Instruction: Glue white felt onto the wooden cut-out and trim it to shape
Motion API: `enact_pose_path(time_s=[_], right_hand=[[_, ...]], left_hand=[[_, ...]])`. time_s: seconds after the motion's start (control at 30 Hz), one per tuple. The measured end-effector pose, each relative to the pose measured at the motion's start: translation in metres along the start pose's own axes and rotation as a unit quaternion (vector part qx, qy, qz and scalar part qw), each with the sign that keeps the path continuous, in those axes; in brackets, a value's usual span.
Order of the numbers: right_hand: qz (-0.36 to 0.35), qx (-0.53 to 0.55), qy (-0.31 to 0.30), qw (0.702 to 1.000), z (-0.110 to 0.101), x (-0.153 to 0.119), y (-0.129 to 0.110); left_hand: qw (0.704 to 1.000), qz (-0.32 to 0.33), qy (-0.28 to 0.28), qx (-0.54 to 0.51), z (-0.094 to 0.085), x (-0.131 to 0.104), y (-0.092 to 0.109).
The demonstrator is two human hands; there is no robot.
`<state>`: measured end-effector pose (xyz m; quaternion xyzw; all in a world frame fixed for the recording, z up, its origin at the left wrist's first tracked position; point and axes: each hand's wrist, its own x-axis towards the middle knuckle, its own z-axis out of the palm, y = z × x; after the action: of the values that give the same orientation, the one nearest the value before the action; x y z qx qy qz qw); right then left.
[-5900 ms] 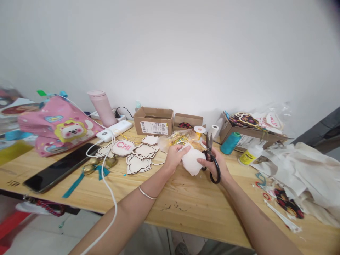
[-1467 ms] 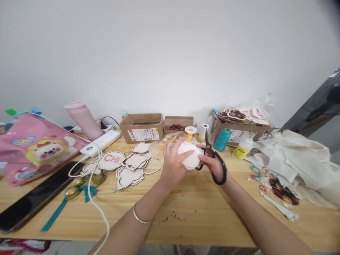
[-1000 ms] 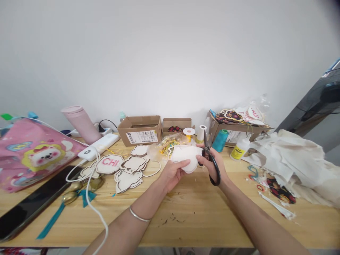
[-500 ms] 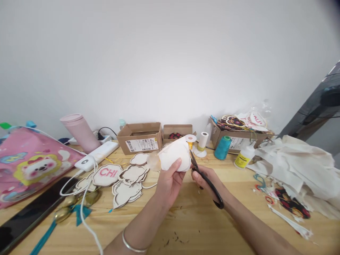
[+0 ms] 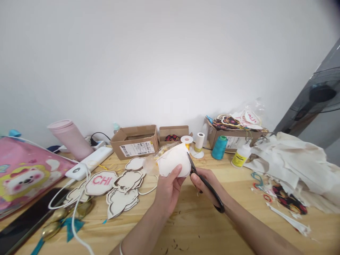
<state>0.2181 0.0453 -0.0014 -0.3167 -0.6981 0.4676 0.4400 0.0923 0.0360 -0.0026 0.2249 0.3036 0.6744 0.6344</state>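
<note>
A white fabric piece (image 5: 172, 161) with a rounded outline is pinched in my left hand (image 5: 170, 189), its thumb lying across the front. My right hand (image 5: 208, 184) is closed round a pair of black-handled scissors (image 5: 212, 191), whose blades point up along the fabric's right edge. Whether the blades are parted there I cannot tell. Left of my hands lie several cut-out shapes (image 5: 123, 202) in pale material, one of them a panel (image 5: 101, 182) lettered CHI in pink.
Behind my hands stand a cardboard box (image 5: 135, 141), a spool of white thread (image 5: 199, 141), a teal thread cone (image 5: 219, 147) and a glue bottle (image 5: 241, 156). White cloth (image 5: 292, 170) and scraps lie at right. A pink tumbler (image 5: 70, 138) and power bank (image 5: 89, 163) are at left.
The view has shifted slightly, so most things on the table appear further left. Both hands keep hold of the fabric piece and scissors, with the blades still at the fabric's right edge.
</note>
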Motion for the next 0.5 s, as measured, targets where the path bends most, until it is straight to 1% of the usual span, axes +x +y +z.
enact_pose_path(time_s=[0.3,0.5], right_hand=[[0.013,-0.001,0.007,1.0,-0.0005,0.0001,0.0041],[0.021,-0.006,0.017,1.0,0.0006,-0.0005,0.0074]], left_hand=[[0.999,-0.013,0.016,-0.027,0.0003,0.0027,-0.0018],[0.999,-0.028,0.016,-0.037,0.0,0.0026,-0.0028]])
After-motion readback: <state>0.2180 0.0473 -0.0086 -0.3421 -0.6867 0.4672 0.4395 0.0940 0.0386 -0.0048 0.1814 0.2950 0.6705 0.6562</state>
